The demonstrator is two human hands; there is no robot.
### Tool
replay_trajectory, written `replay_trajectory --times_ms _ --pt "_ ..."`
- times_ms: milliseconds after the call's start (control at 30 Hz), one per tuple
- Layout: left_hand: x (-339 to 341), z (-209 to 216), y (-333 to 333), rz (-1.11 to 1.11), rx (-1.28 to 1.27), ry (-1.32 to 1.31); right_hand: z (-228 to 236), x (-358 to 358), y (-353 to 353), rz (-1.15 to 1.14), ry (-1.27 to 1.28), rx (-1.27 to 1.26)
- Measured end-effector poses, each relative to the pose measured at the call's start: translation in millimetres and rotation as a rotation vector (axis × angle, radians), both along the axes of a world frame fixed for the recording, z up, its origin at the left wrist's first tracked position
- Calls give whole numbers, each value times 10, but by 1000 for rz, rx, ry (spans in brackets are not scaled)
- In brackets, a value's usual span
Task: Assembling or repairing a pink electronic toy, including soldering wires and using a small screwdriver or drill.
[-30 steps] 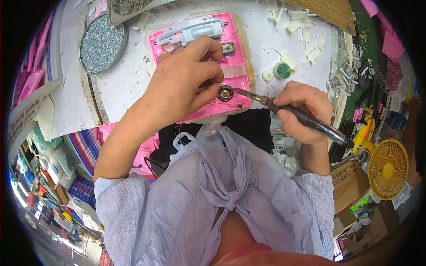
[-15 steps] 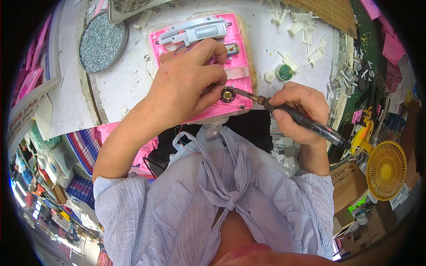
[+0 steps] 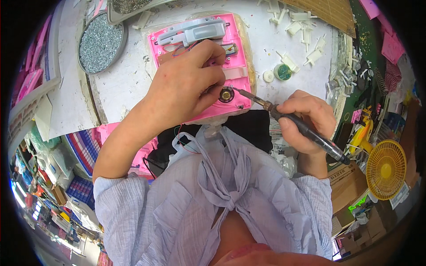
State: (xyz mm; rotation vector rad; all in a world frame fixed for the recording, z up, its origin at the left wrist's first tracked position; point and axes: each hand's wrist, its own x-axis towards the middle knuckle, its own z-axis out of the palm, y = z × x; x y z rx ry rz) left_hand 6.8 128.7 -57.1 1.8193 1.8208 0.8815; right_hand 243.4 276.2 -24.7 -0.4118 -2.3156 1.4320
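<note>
A pink plastic housing (image 3: pixel 237 73) lies face down on the worktable, with a grey plastic part (image 3: pixel 206 32) across its far end. My left hand (image 3: pixel 191 77) rests over its middle, thumb and fingers pinched beside a small round speaker (image 3: pixel 226 94). Whatever those fingertips grip is hidden. A black-handled soldering iron (image 3: pixel 306 128) is in my right hand (image 3: pixel 310 115), held like a pen. Its metal tip points left and stops just off the speaker's upper right edge. Thin red and blue wires (image 3: pixel 179 51) run out from under my left hand.
Left of the housing stands a round dish of small screws (image 3: pixel 101 44). A metal tray (image 3: pixel 133 6) is at the far edge. Right of the housing sit a small green-topped pot (image 3: pixel 282 72), a white cap (image 3: pixel 268 76) and several white plastic parts (image 3: pixel 306 31). A yellow fan (image 3: pixel 386 170) is at the right.
The soldering iron and my right hand have shifted slightly to the right, drawing the tip away from the speaker. My left hand has stayed nearly in place.
</note>
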Motion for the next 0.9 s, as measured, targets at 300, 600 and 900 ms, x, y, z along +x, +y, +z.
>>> replay_trajectory --times_ms 300,600,900 --pt "-9 8 -7 -3 -17 -45 -8 33 6 -57 35 -51" --pt "-13 35 10 -43 12 -27 -34 37 29 -25 32 -25" --pt "-6 70 59 -101 -11 87 7 -1 43 27 -14 -2"
